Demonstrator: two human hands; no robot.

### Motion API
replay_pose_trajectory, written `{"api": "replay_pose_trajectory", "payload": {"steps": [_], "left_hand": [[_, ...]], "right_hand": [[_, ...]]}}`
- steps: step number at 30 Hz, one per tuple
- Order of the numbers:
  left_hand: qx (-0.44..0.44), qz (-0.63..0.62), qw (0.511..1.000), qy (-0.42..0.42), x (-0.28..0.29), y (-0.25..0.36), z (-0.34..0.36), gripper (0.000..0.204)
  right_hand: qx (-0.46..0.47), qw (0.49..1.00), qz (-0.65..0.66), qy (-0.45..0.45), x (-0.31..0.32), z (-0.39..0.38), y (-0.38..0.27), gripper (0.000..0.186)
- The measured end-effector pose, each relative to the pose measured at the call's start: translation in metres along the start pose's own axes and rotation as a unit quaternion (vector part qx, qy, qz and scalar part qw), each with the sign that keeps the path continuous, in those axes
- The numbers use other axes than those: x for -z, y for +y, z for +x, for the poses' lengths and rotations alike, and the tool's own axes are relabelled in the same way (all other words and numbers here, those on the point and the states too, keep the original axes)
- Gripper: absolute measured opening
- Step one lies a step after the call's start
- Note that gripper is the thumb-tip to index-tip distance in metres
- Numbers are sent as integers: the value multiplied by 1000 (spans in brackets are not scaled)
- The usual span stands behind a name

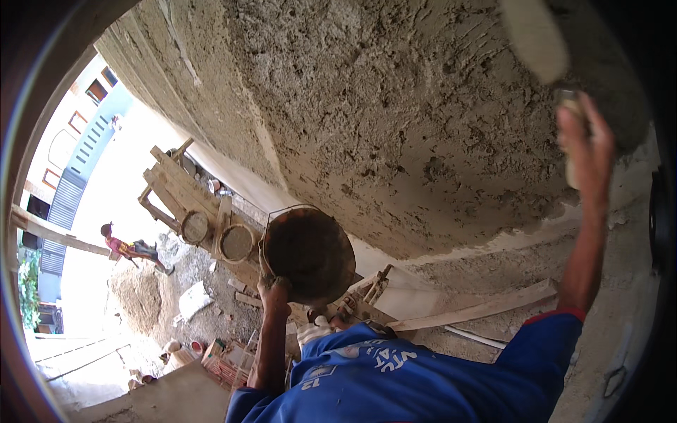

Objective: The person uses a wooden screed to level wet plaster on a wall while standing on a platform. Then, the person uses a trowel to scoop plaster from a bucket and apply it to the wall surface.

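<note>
My left hand (273,287) grips the rim of a dark round bucket (310,255), which is tilted so that its inside shows. A thin wire handle arches over the bucket's far side. At the upper right, my right hand (589,144) is closed around the handle of a trowel (537,41). The trowel's pale, long blade is a little blurred and lies close over the wall. Rough wet mortar covers much of the wall (395,120), with a smoother band toward its lower edge. I cannot make out what the bucket's dark inside holds.
Below on the left, two buckets of grey mix (238,243) stand on a wooden plank platform (180,187). A person (130,248) is on the ground beside a sand heap (137,297). A white sack (192,302), stacked bricks (227,364) and a long timber (479,307) lie about.
</note>
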State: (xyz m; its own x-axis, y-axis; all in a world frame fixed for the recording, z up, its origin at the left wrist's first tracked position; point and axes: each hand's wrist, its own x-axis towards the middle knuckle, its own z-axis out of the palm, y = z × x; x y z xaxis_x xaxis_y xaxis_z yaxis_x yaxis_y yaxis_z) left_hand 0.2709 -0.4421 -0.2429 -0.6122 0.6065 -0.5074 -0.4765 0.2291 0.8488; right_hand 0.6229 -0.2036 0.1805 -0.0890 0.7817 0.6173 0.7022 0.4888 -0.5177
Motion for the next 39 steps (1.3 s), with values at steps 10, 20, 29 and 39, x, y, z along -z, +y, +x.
{"api": "replay_pose_trajectory", "payload": {"steps": [10,20,29,39], "left_hand": [[-7,17,996,-86,-61,15,-19,39],[-40,71,977,-196,-111,39,-51,33],[-46,166,960,-222,-105,29,-41,31],[-11,70,975,-209,-89,44,-36,28]], "right_hand": [[17,828,-81,-554,-97,-143,63,44],[46,751,-204,-626,-168,-248,99,30],[-71,817,2,-572,-171,-308,103,43],[-50,832,-100,-543,-172,-276,86,41]]}}
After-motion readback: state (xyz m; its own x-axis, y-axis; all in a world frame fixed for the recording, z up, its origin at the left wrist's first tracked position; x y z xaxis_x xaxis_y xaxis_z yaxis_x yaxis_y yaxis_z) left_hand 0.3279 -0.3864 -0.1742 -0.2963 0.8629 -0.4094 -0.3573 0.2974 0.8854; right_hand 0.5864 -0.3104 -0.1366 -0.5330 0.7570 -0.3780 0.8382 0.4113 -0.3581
